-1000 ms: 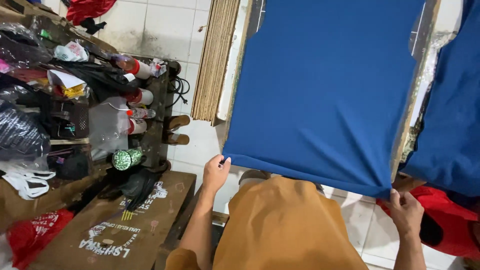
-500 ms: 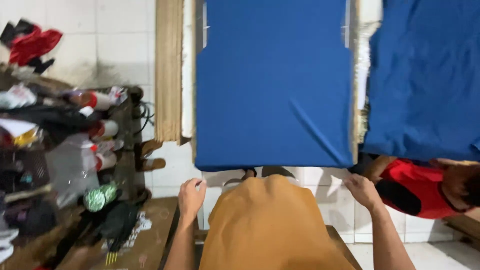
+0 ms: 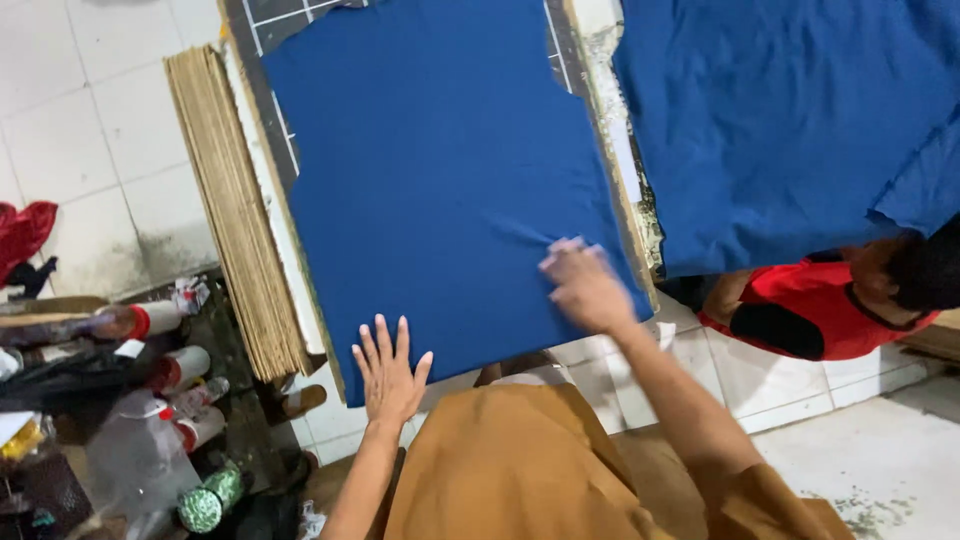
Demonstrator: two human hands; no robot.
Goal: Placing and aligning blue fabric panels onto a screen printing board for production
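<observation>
1. The blue cloth (image 3: 440,170) is lying spread flat over a board (image 3: 262,190), covering nearly all of it; only a dark strip of the board with white grid lines is showing along the cloth's left side.
2. The left hand (image 3: 388,372) is pressing flat on the near left corner of the cloth, its fingers spread wide and straight, the grip fully open and holding nothing.
3. The right hand (image 3: 585,287) is lying on the cloth near its right edge, blurred; the fingers are looking loosely curled against the fabric, and small creases are running out from them. I cannot tell whether that grip is pinching the cloth or only pressing on it.
4. A stack of thin brown boards (image 3: 232,210) is standing on edge just left of the cloth.
5. A second blue cloth (image 3: 780,120) is hanging just right of the first, past a worn pale edge.
6. A person in a red shirt (image 3: 810,305) is crouching below that second cloth, well right of the first.
7. Spray cans (image 3: 160,320) and bottles are lying crowded on a shelf far left of the cloth, beyond the stacked boards.
8. The wearer's tan garment (image 3: 510,470) is filling the view just below the cloth's near edge.
</observation>
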